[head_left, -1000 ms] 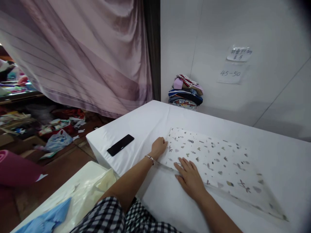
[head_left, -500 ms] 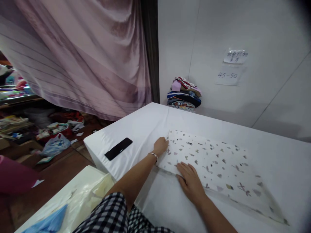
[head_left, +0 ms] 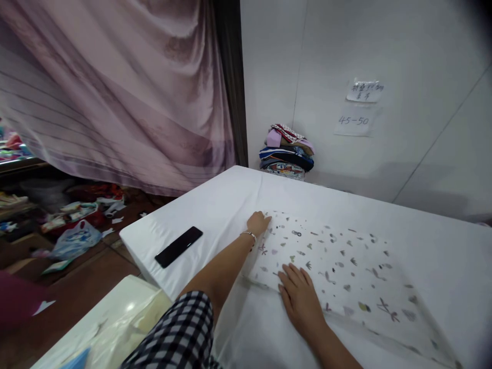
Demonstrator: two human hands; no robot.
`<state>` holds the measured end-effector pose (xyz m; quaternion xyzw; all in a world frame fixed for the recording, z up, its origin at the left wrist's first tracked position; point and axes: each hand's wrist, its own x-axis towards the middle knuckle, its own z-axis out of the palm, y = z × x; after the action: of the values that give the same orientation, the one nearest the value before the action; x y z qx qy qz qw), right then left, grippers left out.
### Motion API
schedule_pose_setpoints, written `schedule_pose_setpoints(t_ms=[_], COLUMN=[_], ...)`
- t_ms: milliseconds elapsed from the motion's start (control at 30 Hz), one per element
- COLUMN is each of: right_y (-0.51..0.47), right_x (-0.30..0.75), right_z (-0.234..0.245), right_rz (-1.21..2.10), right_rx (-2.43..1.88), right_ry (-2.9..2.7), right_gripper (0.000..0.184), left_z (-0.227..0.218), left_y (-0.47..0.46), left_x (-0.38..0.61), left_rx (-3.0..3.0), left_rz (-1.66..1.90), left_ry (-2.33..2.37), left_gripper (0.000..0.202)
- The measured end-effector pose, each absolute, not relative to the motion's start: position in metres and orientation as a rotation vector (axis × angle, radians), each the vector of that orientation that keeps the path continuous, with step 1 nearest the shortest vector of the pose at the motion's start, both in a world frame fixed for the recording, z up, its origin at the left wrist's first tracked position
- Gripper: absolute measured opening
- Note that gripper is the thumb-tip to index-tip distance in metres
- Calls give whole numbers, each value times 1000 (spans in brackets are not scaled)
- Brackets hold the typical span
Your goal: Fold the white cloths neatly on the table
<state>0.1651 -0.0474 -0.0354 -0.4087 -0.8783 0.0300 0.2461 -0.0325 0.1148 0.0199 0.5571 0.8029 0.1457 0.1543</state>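
Note:
A flat, folded white cloth with small printed shapes lies on the white-covered table. My left hand, a bracelet on its wrist, curls its fingers round the cloth's far left corner. My right hand lies flat with fingers stretched out on the cloth's near left edge, pressing it down.
A black phone lies on the table left of the cloth. Beside the far table edge, against the wall, is a stack of folded clothes. A pink curtain hangs at left. Clutter covers the floor. A plastic-covered surface is near me.
My left hand slid along the cloth's left edge to its far corner. My right hand stayed flat on the near edge. The view shifted to the right.

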Motion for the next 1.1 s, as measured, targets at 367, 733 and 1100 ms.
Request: schedule_pose_setpoints(t_ms=[367,733,1100], right_y=[-47,-47,-47], right_x=[166,167,169], right_z=[-35,-36,-35], right_rz=[66,108,141], right_rx=[-1104,-1092,-1096], right_ry=[-2399,-2393,-2414], right_gripper=[32,33,34], left_z=[11,7,13], left_y=[151,176,180], left_x=[-33,-45,-48], left_rx=[1474,1449,1499], left_rz=[463,382,322], left_ry=[2335,2302,2238], left_gripper=[29,44,25])
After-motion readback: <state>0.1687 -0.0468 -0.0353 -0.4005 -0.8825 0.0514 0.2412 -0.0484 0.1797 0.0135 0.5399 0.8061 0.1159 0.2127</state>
